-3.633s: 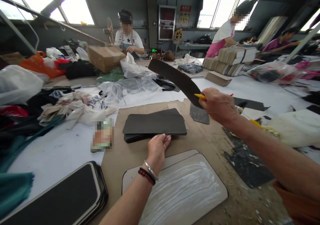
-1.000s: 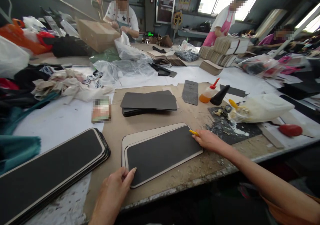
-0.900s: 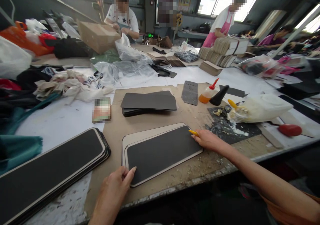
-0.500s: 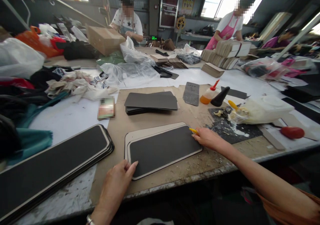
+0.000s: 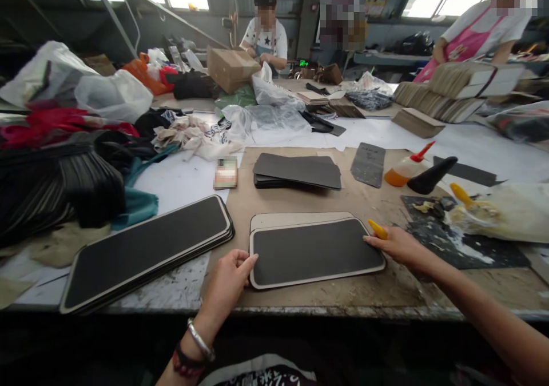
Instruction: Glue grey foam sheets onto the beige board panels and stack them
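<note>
A dark rectangular panel [image 5: 317, 251] with a pale border and rounded corners lies in front of me. It rests on a pale board [image 5: 300, 220], whose far part shows beyond it. My left hand [image 5: 234, 277] pinches the panel's left edge, thumb on top and fingers at the side. At the right edge, my right hand [image 5: 392, 246] touches the panel with its fingertips while holding a yellow-handled tool [image 5: 377, 230]; the tool's working end is hidden. To the left sits a stack of similar dark panels [image 5: 150, 249]. Beyond the pale board lie stacked plain dark sheets [image 5: 295, 171].
Right of my right hand is a dark glue-smeared sheet [image 5: 493, 254] with a glue-coated container [image 5: 514, 209]. Behind it stand a bottle of orange liquid [image 5: 401, 171] and a black cone-shaped object [image 5: 431, 177]. Fabric and bags crowd the left. Two people work across the table.
My view has swung left, so things appear further right. The panel sits straighter, its left edge now nearly over the pale board's. Both hands keep their places at its edges.
</note>
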A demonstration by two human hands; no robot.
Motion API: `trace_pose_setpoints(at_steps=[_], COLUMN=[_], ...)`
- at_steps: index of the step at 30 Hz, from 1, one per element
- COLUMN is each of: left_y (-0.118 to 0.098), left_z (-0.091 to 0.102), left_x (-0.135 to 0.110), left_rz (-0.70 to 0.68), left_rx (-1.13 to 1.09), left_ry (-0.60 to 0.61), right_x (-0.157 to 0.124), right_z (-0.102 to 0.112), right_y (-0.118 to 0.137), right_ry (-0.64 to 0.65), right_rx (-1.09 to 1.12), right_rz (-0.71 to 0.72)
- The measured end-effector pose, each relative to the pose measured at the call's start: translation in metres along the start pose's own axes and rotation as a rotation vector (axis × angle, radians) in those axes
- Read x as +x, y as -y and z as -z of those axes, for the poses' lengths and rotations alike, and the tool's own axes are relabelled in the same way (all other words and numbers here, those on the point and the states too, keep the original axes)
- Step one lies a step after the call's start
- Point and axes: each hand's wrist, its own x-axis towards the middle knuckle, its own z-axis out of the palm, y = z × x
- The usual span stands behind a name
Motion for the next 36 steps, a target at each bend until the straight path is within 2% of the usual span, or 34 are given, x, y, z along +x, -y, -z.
trace_pose_setpoints(at_steps=[3,5,10,13,19,23,30,36], left_y=[0.012,0.021,0.029,0.027,0.035,0.034,0.023,0.022], left_z=[0.011,0.021,0.038,0.04,0.039,0.039,0.045,0.047], left_x=[0.001,0.0,-0.003,-0.003,0.001,0.0,-0.005,-0.007], left_rz=[0.006,0.025,0.11,0.145,0.122,0.111,0.138,0.145], left_rx=[-0.028,-0.025,-0.019,0.014,0.059,0.019,-0.213,-0.257], left_ry=[0.044,0.041,0.043,0.037,0.041,0.024,0.106,0.149], right_x=[-0.012,-0.016,-0.011,-0.007,-0.004,-0.005,-0.002,-0.001], right_z=[-0.003,-0.009,-0.024,-0.027,-0.027,-0.029,-0.036,-0.033], right_y=[0.014,0.026,0.042,0.042,0.043,0.04,0.023,0.028], right_ry=[0.036,0.084,0.18,0.195,0.17,0.189,0.288,0.286], right_rx=[0.218,0.281,0.174,0.089,0.024,0.102,0.347,0.282], right_rz=[0.018,0.028,0.001,-0.036,-0.065,-0.042,-0.066,-0.083])
